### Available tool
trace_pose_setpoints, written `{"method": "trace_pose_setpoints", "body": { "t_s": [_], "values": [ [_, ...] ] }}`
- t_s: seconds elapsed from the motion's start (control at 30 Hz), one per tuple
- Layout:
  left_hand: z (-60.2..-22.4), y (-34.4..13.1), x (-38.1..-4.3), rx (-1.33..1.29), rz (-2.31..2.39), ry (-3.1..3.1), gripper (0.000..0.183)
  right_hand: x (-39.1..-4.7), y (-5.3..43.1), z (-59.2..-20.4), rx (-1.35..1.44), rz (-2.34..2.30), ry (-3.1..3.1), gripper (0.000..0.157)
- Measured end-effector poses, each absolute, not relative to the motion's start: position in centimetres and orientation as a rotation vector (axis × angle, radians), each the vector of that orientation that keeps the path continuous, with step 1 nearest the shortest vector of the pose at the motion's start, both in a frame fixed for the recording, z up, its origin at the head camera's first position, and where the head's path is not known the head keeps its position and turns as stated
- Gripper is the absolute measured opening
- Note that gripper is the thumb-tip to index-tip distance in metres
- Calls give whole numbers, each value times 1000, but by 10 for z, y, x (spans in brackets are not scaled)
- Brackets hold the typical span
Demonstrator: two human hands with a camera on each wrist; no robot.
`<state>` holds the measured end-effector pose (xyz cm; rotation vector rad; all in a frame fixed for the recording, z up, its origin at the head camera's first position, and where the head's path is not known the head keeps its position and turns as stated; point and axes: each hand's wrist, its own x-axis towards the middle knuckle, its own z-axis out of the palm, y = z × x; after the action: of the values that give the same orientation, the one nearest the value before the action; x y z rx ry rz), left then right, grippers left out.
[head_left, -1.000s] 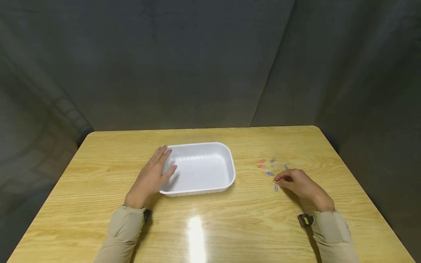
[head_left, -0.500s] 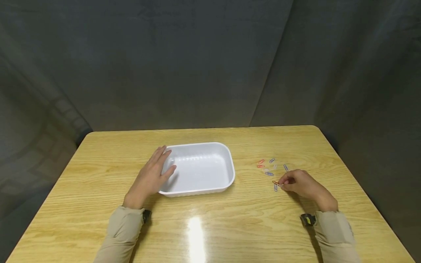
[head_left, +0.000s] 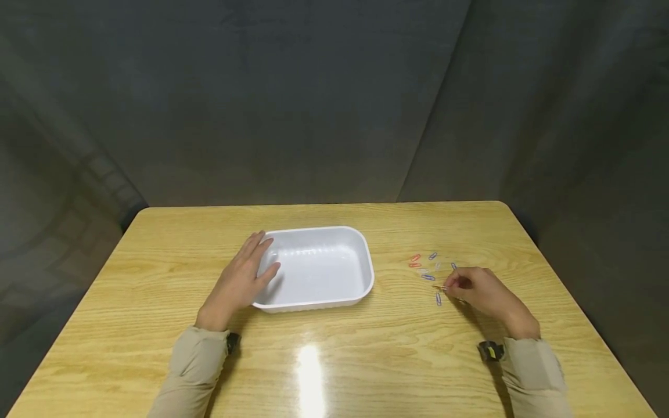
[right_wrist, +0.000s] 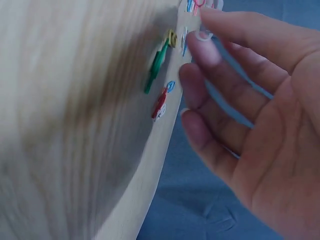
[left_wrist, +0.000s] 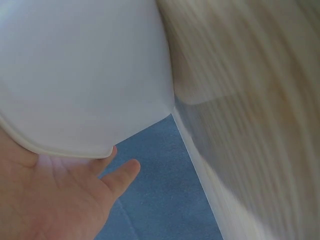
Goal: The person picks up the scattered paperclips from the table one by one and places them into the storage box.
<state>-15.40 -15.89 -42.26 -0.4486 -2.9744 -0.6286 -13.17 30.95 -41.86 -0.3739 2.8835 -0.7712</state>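
Note:
My left hand (head_left: 237, 281) lies over the left rim of a white rectangular tray (head_left: 313, 305), fingers spread and thumb reaching inside. In the left wrist view, the tray's rim (left_wrist: 65, 156) rests against the palm and fingers. To the right of the tray, my right hand (head_left: 481, 293) pinches a small paper clip (head_left: 444, 288) between thumb and forefinger, low over the table. A yellowish tip sticks out to the left of its fingertips. The right wrist view shows a whitish loop (right_wrist: 203, 36) at the fingertips; the other fingers are loosely bent.
Red paper clips (head_left: 415, 260), blue paper clips (head_left: 428, 277) and pale ones lie scattered left of the right hand. One bluish clip (head_left: 438, 299) lies nearer. The right wrist view adds a green paper clip (right_wrist: 157, 65) and a red one (right_wrist: 160, 102). Dark curtains (head_left: 313, 116) surround the wooden table.
My right hand has shifted slightly right, and the pinched clip has turned and now points left above the bluish clip. My left hand and the tray stay where they were.

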Motion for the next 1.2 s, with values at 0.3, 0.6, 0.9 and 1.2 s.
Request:
{"method": "trace_pose_setpoints", "body": {
  "t_s": [0.3, 0.6, 0.9, 1.2],
  "values": [
    [-423, -159, -155, -455, -637, -2966, 64, -133, 308, -417, -432, -806, 2955, 5],
    [-421, -159, -154, -467, -637, -2964, 62, -135, 304, -417, -413, -825, 2966, 14],
    [-421, -159, -155, -466, -635, -2965, 61, -136, 300, -421, -435, -822, 3004, 15],
    [-421, -159, -155, -468, -635, -2951, 61, -137, 291, -424, -508, -872, 3009, 12]
  ]
}}
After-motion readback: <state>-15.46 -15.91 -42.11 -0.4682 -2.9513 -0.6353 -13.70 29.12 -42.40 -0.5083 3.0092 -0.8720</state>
